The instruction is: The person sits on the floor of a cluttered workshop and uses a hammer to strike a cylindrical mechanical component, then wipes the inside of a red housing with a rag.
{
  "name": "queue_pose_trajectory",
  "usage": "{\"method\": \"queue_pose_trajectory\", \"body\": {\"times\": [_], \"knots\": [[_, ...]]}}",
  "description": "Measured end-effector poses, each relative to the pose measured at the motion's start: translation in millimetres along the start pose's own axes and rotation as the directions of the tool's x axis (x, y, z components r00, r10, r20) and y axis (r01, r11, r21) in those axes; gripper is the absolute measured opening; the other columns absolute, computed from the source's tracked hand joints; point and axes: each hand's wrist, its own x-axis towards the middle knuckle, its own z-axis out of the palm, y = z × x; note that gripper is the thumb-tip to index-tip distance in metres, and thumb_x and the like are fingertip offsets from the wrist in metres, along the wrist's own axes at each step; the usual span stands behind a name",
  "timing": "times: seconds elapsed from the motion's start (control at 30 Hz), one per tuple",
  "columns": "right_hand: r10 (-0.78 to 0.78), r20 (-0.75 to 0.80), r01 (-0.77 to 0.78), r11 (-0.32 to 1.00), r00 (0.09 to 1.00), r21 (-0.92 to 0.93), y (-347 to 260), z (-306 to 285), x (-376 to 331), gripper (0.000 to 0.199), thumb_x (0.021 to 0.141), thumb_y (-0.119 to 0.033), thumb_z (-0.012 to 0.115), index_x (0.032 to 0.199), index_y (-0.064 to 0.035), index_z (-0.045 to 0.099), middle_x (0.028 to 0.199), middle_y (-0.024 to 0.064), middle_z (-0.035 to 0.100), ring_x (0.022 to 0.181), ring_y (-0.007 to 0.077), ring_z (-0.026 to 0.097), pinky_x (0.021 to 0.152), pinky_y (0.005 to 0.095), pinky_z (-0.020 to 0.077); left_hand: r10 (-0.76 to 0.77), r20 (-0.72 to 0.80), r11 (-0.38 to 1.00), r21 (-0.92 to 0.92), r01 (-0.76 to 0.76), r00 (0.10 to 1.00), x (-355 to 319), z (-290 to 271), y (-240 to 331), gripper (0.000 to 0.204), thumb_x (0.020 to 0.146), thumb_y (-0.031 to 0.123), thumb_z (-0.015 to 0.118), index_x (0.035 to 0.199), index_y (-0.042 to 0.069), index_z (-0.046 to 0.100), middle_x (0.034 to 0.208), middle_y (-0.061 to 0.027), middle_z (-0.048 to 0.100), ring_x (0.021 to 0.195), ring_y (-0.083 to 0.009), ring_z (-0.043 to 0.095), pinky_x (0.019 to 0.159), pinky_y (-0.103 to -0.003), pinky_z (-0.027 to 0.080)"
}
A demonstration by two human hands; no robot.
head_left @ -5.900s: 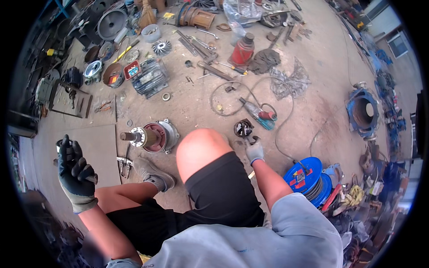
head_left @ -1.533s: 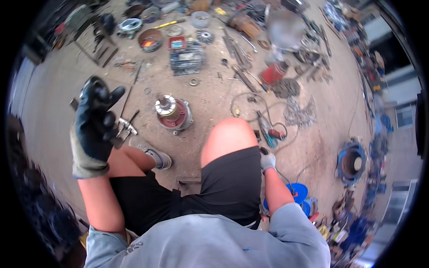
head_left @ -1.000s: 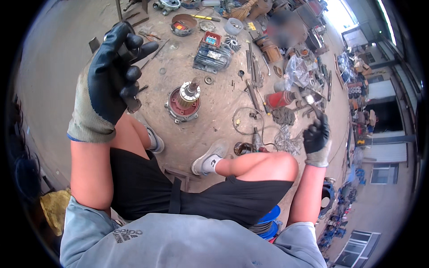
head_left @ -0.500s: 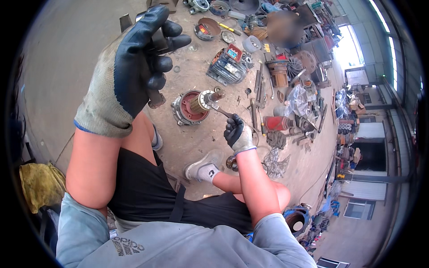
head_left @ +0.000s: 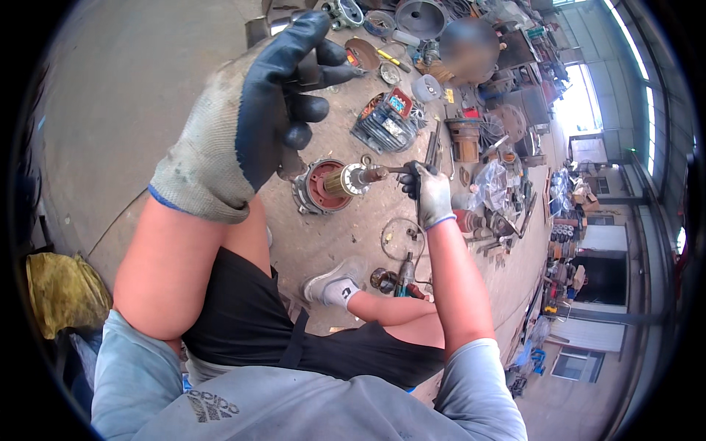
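Note:
My raised left hand [head_left: 272,110], in a grey glove with black coating, is closed around what looks like a hammer [head_left: 257,31]; a blocky metal end shows behind the fingers, its handle mostly hidden. In my gloved right hand [head_left: 430,189] is a slim metal bar [head_left: 399,170], chisel-like, its tip close to or touching the shaft top. That shaft [head_left: 373,174] stands up from a ribbed brass-coloured rotor [head_left: 344,181] with a pale ring around its upper end. The rotor sits in a round flanged housing [head_left: 305,197], red inside, on the floor between my feet.
A finned grey motor [head_left: 386,132] lies beyond the housing. Bars and wrenches [head_left: 434,143] lie to its right, with a rusty cylindrical part [head_left: 465,140] farther on. A corded power tool [head_left: 404,275] rests by my right shoe [head_left: 334,279]. A yellow cloth [head_left: 66,294] is at the left.
My right hand has moved farther off and to the right, shifting the bar's tip from the ring's near side to the shaft top. My left hand with the hammer appears farther right in view.

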Motion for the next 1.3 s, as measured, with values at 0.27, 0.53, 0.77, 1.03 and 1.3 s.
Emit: {"method": "queue_pose_trajectory", "body": {"times": [0.27, 0.53, 0.77, 1.03, 1.3], "knots": [[-0.339, 0.377, 0.49, 0.365, 0.862, -0.792, -99, 69, -14, 0.033, 0.092, -0.029, 0.067, 0.107, 0.0004, 0.074, 0.092, 0.0208, 0.077, 0.087, 0.0343, 0.075, 0.083, 0.0438, 0.058, 0.043, 0.005, 0.999, 0.017, -0.043, 0.999, 2, -5, -6, 0.043, 0.101, 0.055, 0.063, 0.113, 0.014, 0.064, 0.115, -0.0091, 0.075, 0.067, -0.0035, 0.051, 0.048, -0.018, 0.036], [-0.26, 0.579, 0.608, 0.041, 0.773, -0.793, -104, 95, -74, 0.026, 0.094, -0.028, 0.066, 0.104, -0.0056, 0.075, 0.096, 0.0192, 0.076, 0.093, 0.0378, 0.074, 0.085, 0.0476, 0.0572, -0.008, -0.018, 0.998, 0.056, 0.009, 1.0, -1, -2, -3, 0.042, 0.101, 0.055, 0.064, 0.113, 0.015, 0.066, 0.115, -0.0083, 0.075, 0.067, -0.003, 0.052, 0.047, -0.018, 0.035], [-0.562, 0.418, 0.629, 0.251, 0.714, -0.736, -91, -14, -119, 0.023, 0.09, -0.014, 0.077, 0.112, -0.007, 0.075, 0.098, 0.0174, 0.076, 0.087, 0.0321, 0.075, 0.079, 0.0407, 0.058, -0.039, 0.019, 0.999, 0.0, 0.039, 0.999, -5, -3, -5, 0.035, 0.106, 0.047, 0.058, 0.119, 0.014, 0.064, 0.127, -0.0134, 0.07, 0.069, -0.0029, 0.05, 0.045, -0.017, 0.035], [-0.355, -0.287, 0.141, 0.812, 0.89, -0.566, 37, -235, -161, 0.027, 0.098, -0.002, 0.067, 0.125, -0.0032, 0.073, 0.1, 0.0019, 0.075, 0.081, 0.0066, 0.065, 0.069, 0.0233, 0.0518, -0.028, 0.176, 0.998, -0.05, 0.038, 0.984, -5, -3, -7, 0.045, 0.109, 0.041, 0.056, 0.145, 0.015, 0.054, 0.135, -0.0134, 0.063, 0.068, -0.0026, 0.045, 0.047, -0.016, 0.033], [-0.016, -0.606, -0.237, 0.912, 0.796, -0.335, 349, -205, -224, 0.027, 0.09, -0.022, 0.073, 0.114, -0.0102, 0.079, 0.103, 0.0179, 0.079, 0.102, 0.0338, 0.076, 0.091, 0.0419, 0.0585, -0.248, 0.144, 0.963, 0.144, 0.228, 0.958, 15, -16, -18, 0.049, 0.113, 0.031, 0.042, 0.16, 0.018, 0.044, 0.148, -0.0174, 0.059, 0.054, -0.0035, 0.032, 0.041, -0.016, 0.026]]}}
